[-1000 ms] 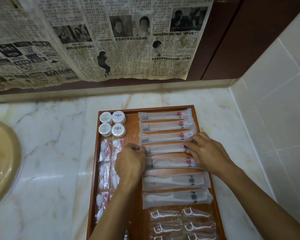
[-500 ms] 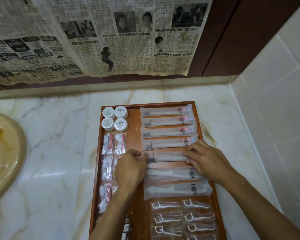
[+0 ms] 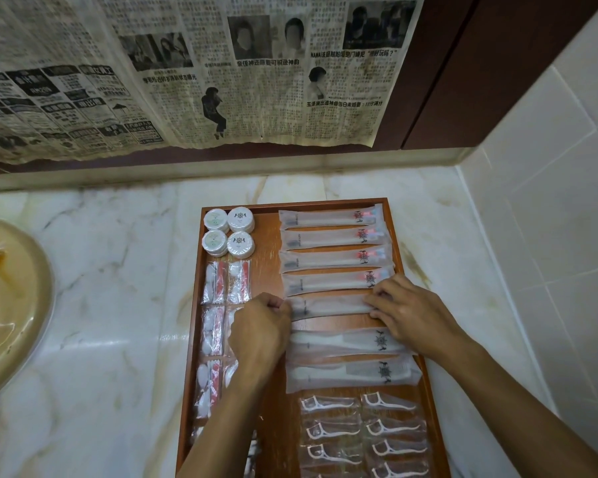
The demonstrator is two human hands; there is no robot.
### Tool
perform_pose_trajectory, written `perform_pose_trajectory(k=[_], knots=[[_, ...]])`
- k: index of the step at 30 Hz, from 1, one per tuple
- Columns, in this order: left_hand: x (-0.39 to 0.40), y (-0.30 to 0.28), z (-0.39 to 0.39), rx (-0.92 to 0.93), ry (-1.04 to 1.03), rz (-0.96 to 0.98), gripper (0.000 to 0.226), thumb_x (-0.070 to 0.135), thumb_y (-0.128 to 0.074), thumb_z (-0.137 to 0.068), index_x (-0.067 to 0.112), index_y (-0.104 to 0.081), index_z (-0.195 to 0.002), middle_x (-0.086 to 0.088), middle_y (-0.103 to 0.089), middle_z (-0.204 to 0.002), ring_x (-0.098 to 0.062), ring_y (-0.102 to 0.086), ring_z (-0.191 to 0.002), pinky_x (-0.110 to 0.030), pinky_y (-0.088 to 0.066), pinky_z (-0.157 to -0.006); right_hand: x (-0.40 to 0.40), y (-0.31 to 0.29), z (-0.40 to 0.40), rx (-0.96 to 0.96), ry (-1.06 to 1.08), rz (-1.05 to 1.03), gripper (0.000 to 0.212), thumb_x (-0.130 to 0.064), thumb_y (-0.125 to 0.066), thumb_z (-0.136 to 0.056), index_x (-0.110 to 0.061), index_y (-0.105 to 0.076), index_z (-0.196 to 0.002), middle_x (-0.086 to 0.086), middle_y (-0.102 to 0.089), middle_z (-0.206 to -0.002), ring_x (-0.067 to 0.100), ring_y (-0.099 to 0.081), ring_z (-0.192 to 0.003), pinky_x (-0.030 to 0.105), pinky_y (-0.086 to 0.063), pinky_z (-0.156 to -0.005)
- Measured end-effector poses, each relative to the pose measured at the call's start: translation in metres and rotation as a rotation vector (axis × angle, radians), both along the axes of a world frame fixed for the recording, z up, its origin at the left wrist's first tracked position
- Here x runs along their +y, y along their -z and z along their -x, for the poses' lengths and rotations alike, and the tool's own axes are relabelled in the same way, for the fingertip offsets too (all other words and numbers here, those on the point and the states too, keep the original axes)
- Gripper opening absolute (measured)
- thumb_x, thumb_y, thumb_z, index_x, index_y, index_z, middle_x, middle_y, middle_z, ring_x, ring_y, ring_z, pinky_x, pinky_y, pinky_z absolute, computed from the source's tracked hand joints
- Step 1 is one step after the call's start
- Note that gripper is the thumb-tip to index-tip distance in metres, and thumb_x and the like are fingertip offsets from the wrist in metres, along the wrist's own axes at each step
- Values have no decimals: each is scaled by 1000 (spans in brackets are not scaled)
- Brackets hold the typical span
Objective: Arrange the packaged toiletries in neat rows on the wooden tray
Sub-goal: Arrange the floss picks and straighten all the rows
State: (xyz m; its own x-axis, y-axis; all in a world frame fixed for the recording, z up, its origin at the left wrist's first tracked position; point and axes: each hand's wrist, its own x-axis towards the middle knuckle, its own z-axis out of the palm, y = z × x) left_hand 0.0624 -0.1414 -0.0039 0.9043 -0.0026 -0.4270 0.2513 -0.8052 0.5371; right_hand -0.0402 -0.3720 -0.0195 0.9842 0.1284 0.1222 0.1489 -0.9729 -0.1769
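Note:
A wooden tray lies on the marble counter. Several frosted toothbrush packets lie in a row down its right side. My left hand pinches the left end of the fifth toothbrush packet. My right hand holds its right end with bent fingers. Below it lie two comb packets. Floss pick packets fill the near right of the tray. Round soap discs sit at the far left corner, with small red and white sachets in two columns beneath them.
A cream basin sits at the left edge of the marble counter. Newspaper covers the back wall above a dark wooden panel. A white tiled wall rises close to the tray's right side.
Both hands have shifted from the fourth toothbrush packet down to the fifth and hold its two ends. The view has tilted slightly.

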Motion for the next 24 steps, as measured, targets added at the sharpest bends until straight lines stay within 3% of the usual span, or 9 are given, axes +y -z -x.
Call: perform_pose_trajectory(k=[16,24], knots=[[-5,0,-10,118,-171,129,22,32,-64,-84,21,-65,-65,0,-67,-72,-26,-63,-76,-40,-54,-79,-9,-1,4,4,19,12,41,-8,-85,-64,-14,-71,-103,1,-63,-90,18,-64,-73,29,-53,-43],[-5,2,-7,86,-144,103,18,33,-62,-88,23,-66,-74,4,-65,-72,-22,-62,-76,-38,-53,-78,-8,0,6,-4,30,41,45,-8,-85,-62,-13,-71,-104,1,-64,-89,17,-64,-71,26,-51,-42]])
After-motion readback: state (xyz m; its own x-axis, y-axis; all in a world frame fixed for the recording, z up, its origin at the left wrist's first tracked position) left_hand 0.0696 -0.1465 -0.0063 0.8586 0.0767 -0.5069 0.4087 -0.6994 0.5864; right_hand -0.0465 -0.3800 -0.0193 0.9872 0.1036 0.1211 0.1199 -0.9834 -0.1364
